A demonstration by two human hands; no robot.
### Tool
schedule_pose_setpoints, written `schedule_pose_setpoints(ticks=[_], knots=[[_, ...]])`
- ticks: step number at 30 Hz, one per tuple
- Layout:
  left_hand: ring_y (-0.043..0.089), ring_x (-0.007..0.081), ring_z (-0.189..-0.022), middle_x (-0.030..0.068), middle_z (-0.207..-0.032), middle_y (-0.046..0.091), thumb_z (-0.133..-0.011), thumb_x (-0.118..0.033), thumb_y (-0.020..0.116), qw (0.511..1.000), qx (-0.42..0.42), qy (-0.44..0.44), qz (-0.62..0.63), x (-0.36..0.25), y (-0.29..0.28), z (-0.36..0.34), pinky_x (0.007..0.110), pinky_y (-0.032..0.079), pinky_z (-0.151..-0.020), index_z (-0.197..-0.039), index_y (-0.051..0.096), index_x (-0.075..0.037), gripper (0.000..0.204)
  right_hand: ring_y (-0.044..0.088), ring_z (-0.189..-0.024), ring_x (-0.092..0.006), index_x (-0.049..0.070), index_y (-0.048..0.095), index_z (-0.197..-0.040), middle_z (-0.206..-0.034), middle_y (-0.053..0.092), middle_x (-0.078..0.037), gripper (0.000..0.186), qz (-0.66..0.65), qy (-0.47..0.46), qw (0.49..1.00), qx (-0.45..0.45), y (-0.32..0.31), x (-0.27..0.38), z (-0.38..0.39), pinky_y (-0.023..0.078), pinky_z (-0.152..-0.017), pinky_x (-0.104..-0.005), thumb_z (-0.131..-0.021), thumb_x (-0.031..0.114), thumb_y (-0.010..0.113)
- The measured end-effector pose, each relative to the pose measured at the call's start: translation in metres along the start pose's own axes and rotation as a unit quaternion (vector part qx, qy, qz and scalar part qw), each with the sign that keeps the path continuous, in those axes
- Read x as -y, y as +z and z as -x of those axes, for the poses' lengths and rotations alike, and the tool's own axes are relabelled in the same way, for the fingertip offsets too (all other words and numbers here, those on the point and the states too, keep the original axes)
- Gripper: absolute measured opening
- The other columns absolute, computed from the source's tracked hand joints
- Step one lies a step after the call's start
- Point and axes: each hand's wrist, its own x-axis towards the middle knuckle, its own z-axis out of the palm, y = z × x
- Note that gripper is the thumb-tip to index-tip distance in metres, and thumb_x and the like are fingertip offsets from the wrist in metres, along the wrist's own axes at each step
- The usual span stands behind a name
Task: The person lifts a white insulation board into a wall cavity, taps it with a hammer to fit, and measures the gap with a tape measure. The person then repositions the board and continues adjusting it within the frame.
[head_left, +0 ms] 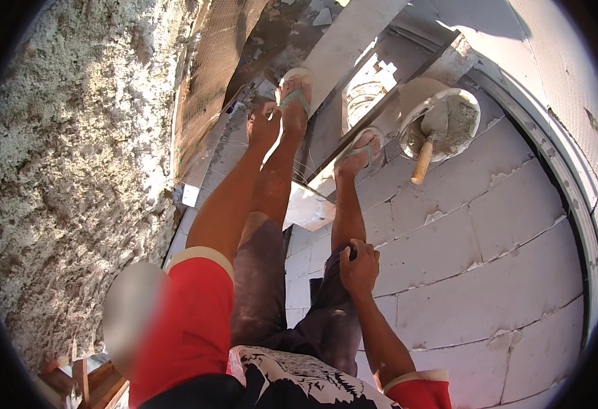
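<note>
My left hand (263,124) reaches down beside my left foot in a green-strapped flip-flop (295,102). Its fingers are bent and pinched together; whatever they may hold is too small to make out. My right hand (360,267) is curled against the knee of my dark trousers (326,286), and I cannot tell if anything is inside its fingers. To the right of my right foot hangs or stands a white bucket (474,112) with grey mortar (459,126) in it. A trowel with a wooden handle (421,163) lies in the mortar, its handle sticking out over the rim.
Both feet stand on narrow planks (343,44), with gaps between them. A pale block wall (449,245) rises on the right, with mortar bulging at its joints. On the left is a rough, crusted wall (74,170), and brown mesh sheeting (210,88) hangs beside it.
</note>
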Motion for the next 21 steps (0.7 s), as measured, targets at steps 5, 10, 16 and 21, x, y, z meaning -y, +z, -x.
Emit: schedule_pose_setpoints(ticks=[5,10,16,21], knots=[[0.062,0.0328,-0.113,0.0134,-0.114,0.070,-0.090,-0.029,0.069,0.994,-0.013,-0.079,-0.075,0.057,-0.018,0.035,0.045,0.047,-0.101,-0.116,0.071,-0.010,0.032,0.059,-0.113,-0.0356,0.007,0.069,-0.121,-0.120,0.066,-0.013,0.035,0.008,-0.002,1.000,0.008,0.000,0.000,-0.001,0.050,-0.097,-0.0481,-0.091,0.024,0.063],[0.056,0.0345,-0.121,0.0147,-0.121,0.065,-0.092,-0.030,0.070,0.970,0.006,-0.180,-0.165,0.110,-0.052,0.091,0.046,0.046,-0.104,-0.126,0.065,-0.010,0.040,0.060,-0.110,-0.0352,0.007,0.069,-0.121,-0.118,0.067,-0.013,0.034,0.010,-0.026,1.000,-0.005,-0.001,0.001,-0.001,0.051,-0.095,-0.0480,-0.091,0.022,0.063],[0.039,0.0378,-0.137,0.0195,-0.145,0.044,-0.082,-0.033,0.082,0.929,-0.014,-0.169,-0.330,0.141,-0.128,0.225,0.051,0.031,-0.117,-0.157,0.032,-0.011,0.093,0.060,-0.109,-0.0347,0.007,0.069,-0.120,-0.118,0.067,-0.013,0.031,0.020,-0.048,0.999,-0.004,-0.002,0.002,-0.003,0.051,-0.094,-0.0472,-0.092,0.020,0.062],[0.015,0.0443,-0.152,0.0277,-0.164,0.015,-0.067,-0.039,0.095,0.882,-0.011,-0.331,-0.335,0.181,-0.181,0.313,0.053,0.020,-0.124,-0.164,0.005,-0.015,0.135,0.060,-0.108,-0.0345,0.006,0.068,-0.119,-0.116,0.067,-0.013,0.029,0.044,-0.051,0.998,0.000,-0.017,0.010,-0.002,0.051,-0.093,-0.0478,-0.093,0.018,0.062]])
